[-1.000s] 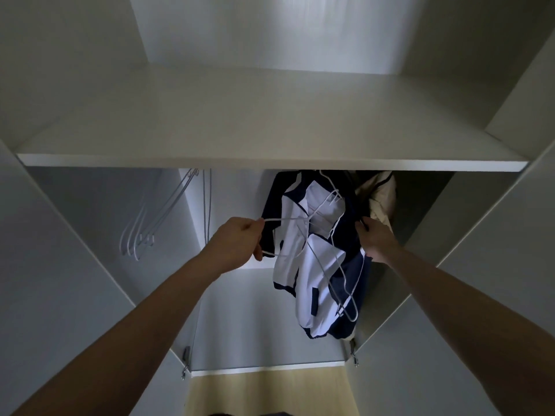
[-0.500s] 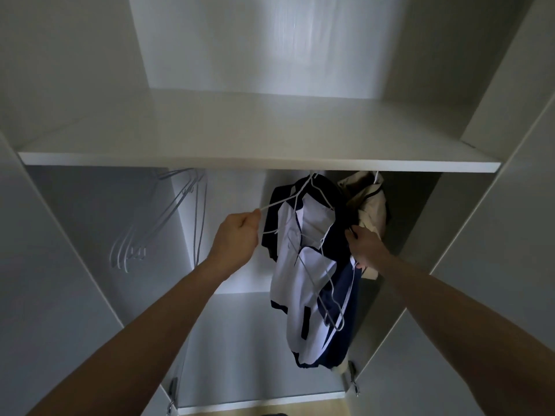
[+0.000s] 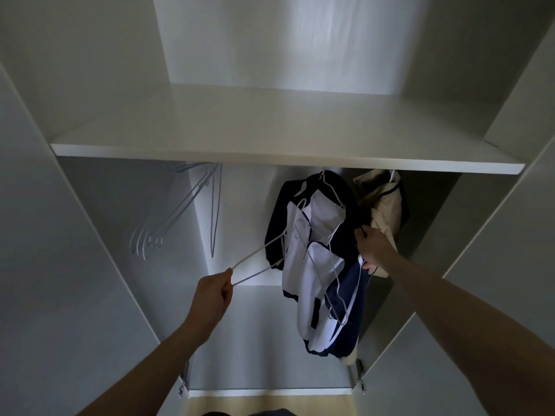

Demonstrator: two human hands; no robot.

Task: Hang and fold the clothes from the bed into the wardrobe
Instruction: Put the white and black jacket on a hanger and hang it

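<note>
Hands grip in the wardrobe (image 3: 288, 163): left (image 3: 213, 291) a wire hanger (image 3: 255, 262), right (image 3: 374, 246) the navy-white garment (image 3: 312, 265).

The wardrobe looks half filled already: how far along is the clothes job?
Done: a navy and white jacket and a beige garment hang under the shelf. In hand: the left hand pulls a white hanger caught against the jacket, which the right hand grips. Left: spare hangers hang bare; the bed is out of view.

Dim, cool light falls from above onto the white wardrobe shelf (image 3: 270, 127); the hanging space beneath lies in shadow. Wide-angle distortion bends the side panels. Focus is soft.
</note>
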